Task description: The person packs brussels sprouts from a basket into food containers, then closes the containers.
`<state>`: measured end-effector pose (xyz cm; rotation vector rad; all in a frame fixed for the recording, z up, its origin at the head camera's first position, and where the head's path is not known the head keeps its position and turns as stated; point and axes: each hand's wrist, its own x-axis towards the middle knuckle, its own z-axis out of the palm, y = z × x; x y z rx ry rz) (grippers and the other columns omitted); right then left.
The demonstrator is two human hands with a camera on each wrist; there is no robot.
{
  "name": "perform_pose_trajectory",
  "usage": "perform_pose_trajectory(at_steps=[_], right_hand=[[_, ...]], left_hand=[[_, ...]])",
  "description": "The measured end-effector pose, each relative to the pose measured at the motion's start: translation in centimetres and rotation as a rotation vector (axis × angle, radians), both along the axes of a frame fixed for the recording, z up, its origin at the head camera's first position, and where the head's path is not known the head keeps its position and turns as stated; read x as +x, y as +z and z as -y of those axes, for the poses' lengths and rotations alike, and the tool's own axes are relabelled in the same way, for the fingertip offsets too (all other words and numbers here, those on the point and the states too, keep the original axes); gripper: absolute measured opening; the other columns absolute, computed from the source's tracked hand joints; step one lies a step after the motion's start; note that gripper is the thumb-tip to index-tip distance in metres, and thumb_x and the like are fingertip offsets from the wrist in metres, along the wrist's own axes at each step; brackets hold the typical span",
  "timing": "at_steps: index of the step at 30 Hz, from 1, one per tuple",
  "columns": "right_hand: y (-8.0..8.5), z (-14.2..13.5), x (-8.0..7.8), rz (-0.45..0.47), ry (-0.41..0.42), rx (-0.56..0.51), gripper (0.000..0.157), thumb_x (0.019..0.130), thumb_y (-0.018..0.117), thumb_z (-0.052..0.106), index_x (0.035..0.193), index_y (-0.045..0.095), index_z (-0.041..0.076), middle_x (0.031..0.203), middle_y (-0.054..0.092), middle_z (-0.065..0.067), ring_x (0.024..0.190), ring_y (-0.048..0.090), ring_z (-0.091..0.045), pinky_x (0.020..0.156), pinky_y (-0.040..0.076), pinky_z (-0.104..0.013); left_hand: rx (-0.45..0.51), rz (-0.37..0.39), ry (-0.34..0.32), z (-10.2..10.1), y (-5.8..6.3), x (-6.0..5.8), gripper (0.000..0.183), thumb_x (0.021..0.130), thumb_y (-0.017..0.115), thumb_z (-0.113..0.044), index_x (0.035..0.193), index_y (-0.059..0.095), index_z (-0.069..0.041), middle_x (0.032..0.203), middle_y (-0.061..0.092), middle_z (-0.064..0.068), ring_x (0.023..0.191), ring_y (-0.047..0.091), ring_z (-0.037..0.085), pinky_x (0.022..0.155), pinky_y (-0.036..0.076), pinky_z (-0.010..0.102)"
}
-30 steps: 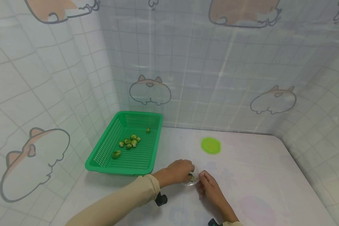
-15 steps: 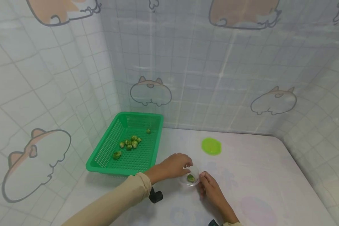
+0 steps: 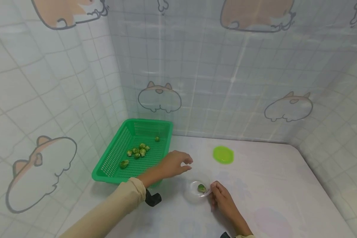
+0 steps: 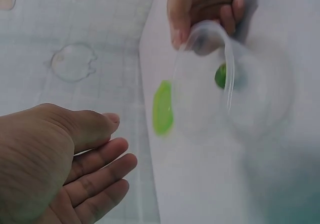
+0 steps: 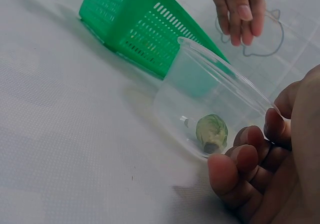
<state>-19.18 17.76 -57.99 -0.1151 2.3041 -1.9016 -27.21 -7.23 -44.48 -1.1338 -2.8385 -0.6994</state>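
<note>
A clear plastic bowl (image 3: 193,193) stands on the table with one Brussels sprout (image 3: 201,188) lying inside. My right hand (image 3: 223,200) pinches the bowl's rim between thumb and finger, as the right wrist view shows. My left hand (image 3: 176,163) hovers between the bowl and the green basket, its fingers loosely bent and holding nothing. In the left wrist view the thumb and fingers (image 4: 100,159) are apart. Several Brussels sprouts (image 3: 137,155) lie in the green perforated basket (image 3: 107,180) at the left, most in a cluster.
A bright green round lid (image 3: 223,155) lies flat on the table behind the bowl. Curtains (image 3: 214,82) with a grid and cartoon animals stand at the back and both sides. The white table (image 3: 264,172) extends to the right of the right hand.
My left hand has drawn out of the bowl and moved up and left toward the basket, leaving the sprout in the bowl. The right hand keeps hold of the rim.
</note>
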Motion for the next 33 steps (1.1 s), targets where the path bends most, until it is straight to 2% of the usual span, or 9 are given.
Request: perform_pose_trajectory(at_steps=[5, 8, 15, 22, 28, 33], right_hand=[[-0.1, -0.1, 0.0, -0.023, 0.008, -0.015, 0.038, 0.110, 0.042, 0.035, 0.094, 0.050, 0.002, 0.075, 0.051, -0.007, 0.055, 0.052, -0.017, 0.045, 0.053, -0.035], [-0.1, -0.1, 0.0, -0.024, 0.008, -0.016, 0.038, 0.110, 0.042, 0.035, 0.094, 0.050, 0.001, 0.074, 0.050, -0.007, 0.054, 0.052, -0.016, 0.045, 0.053, -0.034], [0.0, 0.0, 0.0, 0.016, -0.013, -0.040, 0.034, 0.110, 0.043, 0.031, 0.096, 0.051, 0.001, 0.076, 0.050, -0.008, 0.055, 0.051, -0.018, 0.045, 0.053, -0.033], [0.2, 0.2, 0.0, 0.029, -0.019, -0.022, 0.034, 0.110, 0.042, 0.032, 0.097, 0.051, 0.001, 0.078, 0.051, -0.008, 0.056, 0.052, -0.019, 0.046, 0.053, -0.033], [0.3, 0.1, 0.0, 0.013, 0.001, 0.002, 0.037, 0.109, 0.043, 0.035, 0.097, 0.051, 0.001, 0.079, 0.052, -0.009, 0.055, 0.053, -0.018, 0.047, 0.053, -0.033], [0.3, 0.0, 0.0, 0.017, -0.005, 0.001, 0.037, 0.109, 0.043, 0.035, 0.097, 0.051, 0.001, 0.080, 0.052, -0.010, 0.056, 0.053, -0.019, 0.048, 0.053, -0.033]], left_hand=[[0.060, 0.089, 0.052, 2.3, 0.3, -0.6, 0.021, 0.096, 0.071, -0.020, 0.115, 0.072, -0.009, 0.112, 0.074, 0.006, 0.105, 0.068, 0.020, 0.092, 0.057, 0.038], [0.076, 0.116, 0.077, 3.8, 0.5, -0.8, 0.021, 0.097, 0.070, -0.019, 0.116, 0.071, -0.008, 0.113, 0.073, 0.007, 0.107, 0.068, 0.021, 0.092, 0.057, 0.039], [0.074, 0.123, 0.144, 7.1, 0.9, -0.7, 0.023, 0.097, 0.070, -0.022, 0.116, 0.072, -0.010, 0.114, 0.072, 0.005, 0.109, 0.068, 0.024, 0.092, 0.056, 0.041], [0.130, 0.129, 0.173, 9.8, 0.5, -1.2, 0.027, 0.096, 0.070, -0.020, 0.121, 0.071, -0.008, 0.119, 0.072, 0.005, 0.114, 0.067, 0.025, 0.096, 0.055, 0.046], [0.102, 0.103, 0.210, 13.0, -0.2, -1.9, 0.028, 0.096, 0.071, -0.022, 0.121, 0.071, -0.010, 0.120, 0.072, 0.005, 0.113, 0.067, 0.024, 0.096, 0.055, 0.045], [0.094, 0.072, 0.203, 15.6, -0.8, -2.5, 0.025, 0.093, 0.074, -0.017, 0.116, 0.073, -0.007, 0.115, 0.073, 0.011, 0.107, 0.070, 0.027, 0.091, 0.058, 0.046]])
